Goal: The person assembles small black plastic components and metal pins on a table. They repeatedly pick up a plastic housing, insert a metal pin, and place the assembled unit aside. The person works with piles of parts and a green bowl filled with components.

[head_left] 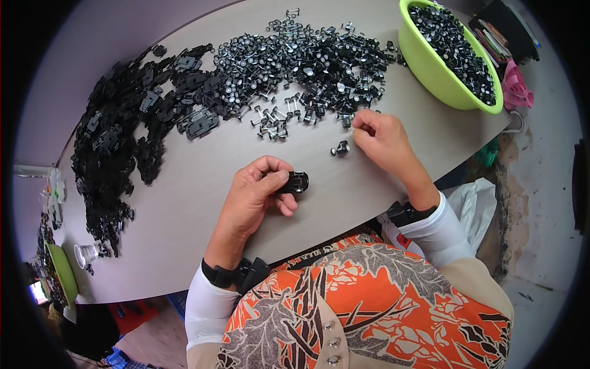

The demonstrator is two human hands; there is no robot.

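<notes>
My left hand (253, 192) pinches a small black toy car base (299, 181) between thumb and fingers, with a metal axle showing across it. To the right, my right hand (386, 142) is closed, its fingertips curled close to the edge of the wheel pile; whatever they may hold is hidden. A loose pair of black wheels (340, 148) lies on the table just left of that hand. Beyond both hands spreads a heap of wheel-and-axle sets (283, 61), black with silvery hubs.
Black plastic car parts (110, 135) are heaped along the table's left side. A lime green basin (424, 77) full of wheel sets stands at the far right. A clear plastic cup (85, 254) lies near the left edge, by another green basin (64, 270).
</notes>
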